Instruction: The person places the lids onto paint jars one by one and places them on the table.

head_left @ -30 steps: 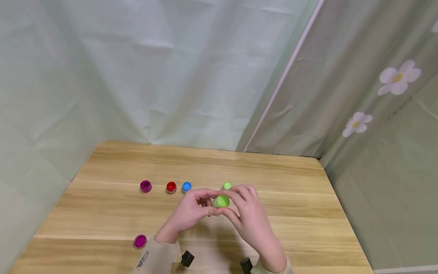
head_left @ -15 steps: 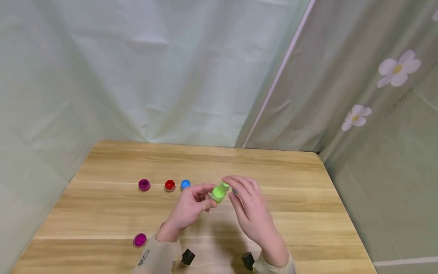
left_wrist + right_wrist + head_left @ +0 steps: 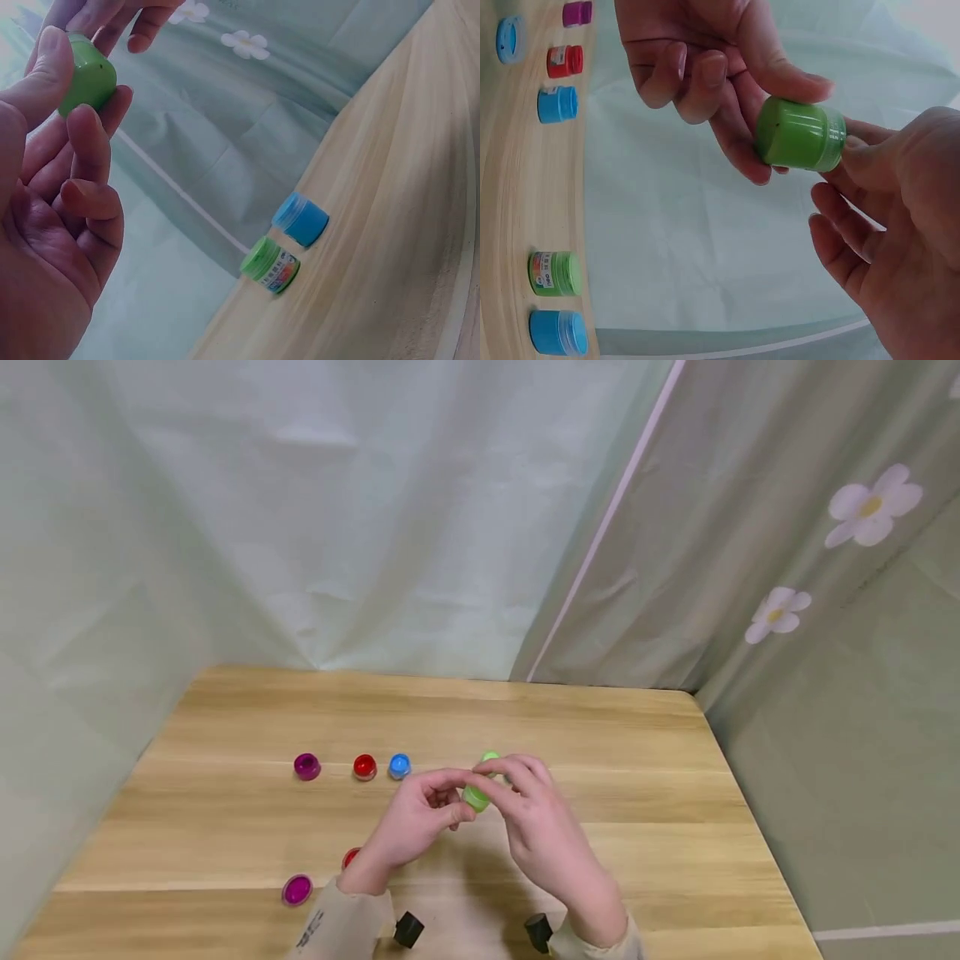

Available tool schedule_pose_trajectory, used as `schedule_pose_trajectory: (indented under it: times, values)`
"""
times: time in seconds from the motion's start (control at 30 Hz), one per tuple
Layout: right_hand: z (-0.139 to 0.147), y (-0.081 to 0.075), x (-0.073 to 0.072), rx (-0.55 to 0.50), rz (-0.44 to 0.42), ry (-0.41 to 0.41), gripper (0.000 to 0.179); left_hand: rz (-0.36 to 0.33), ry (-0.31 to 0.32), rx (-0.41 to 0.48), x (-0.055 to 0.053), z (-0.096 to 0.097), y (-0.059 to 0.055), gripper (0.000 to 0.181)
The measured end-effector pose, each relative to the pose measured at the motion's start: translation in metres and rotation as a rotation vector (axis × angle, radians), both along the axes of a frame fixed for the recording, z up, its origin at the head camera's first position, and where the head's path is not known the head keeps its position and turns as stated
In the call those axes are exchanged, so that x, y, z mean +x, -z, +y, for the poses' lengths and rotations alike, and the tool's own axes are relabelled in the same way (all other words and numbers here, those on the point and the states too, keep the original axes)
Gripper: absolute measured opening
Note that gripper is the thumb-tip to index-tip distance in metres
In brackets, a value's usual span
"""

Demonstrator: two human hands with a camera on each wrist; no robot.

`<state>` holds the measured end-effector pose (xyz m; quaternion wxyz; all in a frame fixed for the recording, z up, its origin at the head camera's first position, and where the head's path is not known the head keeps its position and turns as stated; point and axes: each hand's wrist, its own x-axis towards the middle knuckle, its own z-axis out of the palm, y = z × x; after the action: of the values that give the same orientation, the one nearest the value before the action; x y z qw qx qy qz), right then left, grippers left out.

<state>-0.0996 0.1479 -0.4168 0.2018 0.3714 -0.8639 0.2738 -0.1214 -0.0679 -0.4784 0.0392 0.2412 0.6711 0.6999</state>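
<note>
My left hand [image 3: 420, 814] grips a small green paint jar [image 3: 476, 799] between thumb and fingers, in the air above the table. In the right wrist view the jar [image 3: 791, 135] lies on its side, its base toward the left hand and its clear rim toward the right. My right hand [image 3: 546, 839] pinches that rim end with thumb and fingers. The fingers hide whether a lid sits on it. Behind the hands stand a second green jar [image 3: 271, 266], with a printed label, and a blue jar [image 3: 301, 219].
Purple [image 3: 307, 767], red [image 3: 364, 767] and blue [image 3: 400, 766] jars stand in a row on the wooden table [image 3: 637, 827]. Nearer the front lie a purple lid [image 3: 297, 890] and a red round piece [image 3: 351, 857], partly behind the left wrist. Curtains [image 3: 420, 510] hang around the table.
Half a second ago my right hand was off the jar, whose light green top showed; its fingers are now back on that end. The left hand keeps its grip throughout.
</note>
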Motion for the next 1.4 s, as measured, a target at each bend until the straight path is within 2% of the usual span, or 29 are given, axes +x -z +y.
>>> schedule_pose_trajectory:
  times: [0.1, 0.27, 0.37, 0.47, 0.53, 0.83, 0.9, 1.03, 1.1, 1.27, 1.4]
  values:
    - [-0.0014, 0.0022, 0.002, -0.012, -0.006, -0.01, 0.059, 0.001, -0.014, -0.01, 0.003, -0.0028, 0.0017, 0.032]
    - [-0.0012, 0.0039, 0.0024, -0.04, -0.069, 0.038, 0.029, -0.023, -0.026, -0.023, 0.004, -0.004, 0.0011, 0.04]
    - [-0.0005, 0.0032, 0.001, -0.059, -0.102, 0.09, 0.034, -0.038, -0.016, -0.009, 0.0026, -0.0031, -0.0001, 0.046]
    - [0.0004, 0.0021, -0.0005, -0.072, -0.088, 0.117, 0.029, -0.049, -0.01, 0.008, 0.0011, -0.0019, -0.0008, 0.048]
    - [0.0013, 0.0015, -0.0011, -0.075, -0.065, 0.11, 0.027, -0.055, -0.007, 0.018, 0.0004, -0.0014, -0.0006, 0.046]
    - [-0.0013, 0.0041, 0.0029, 0.037, -0.02, 0.013, 0.065, -0.059, -0.002, -0.005, 0.0018, -0.0035, -0.0007, 0.038]
    - [-0.0014, 0.0057, 0.0036, 0.031, -0.012, 0.013, 0.063, -0.065, -0.007, -0.015, 0.0031, -0.0038, -0.0006, 0.038]
    - [0.0, 0.0082, 0.0041, 0.018, 0.015, 0.042, 0.039, -0.078, -0.003, -0.017, 0.0051, -0.0033, 0.0011, 0.038]
    - [0.0007, 0.0088, 0.0039, 0.001, 0.019, 0.055, 0.033, -0.08, 0.007, -0.013, 0.0056, -0.0025, 0.0024, 0.039]
    - [0.0031, 0.0061, 0.0019, -0.052, 0.03, 0.094, 0.043, -0.058, 0.04, -0.001, 0.0045, 0.0003, 0.0038, 0.041]
    - [0.0074, 0.0019, -0.0006, -0.067, 0.035, 0.09, 0.038, -0.06, 0.042, 0.014, 0.002, 0.0015, 0.0025, 0.043]
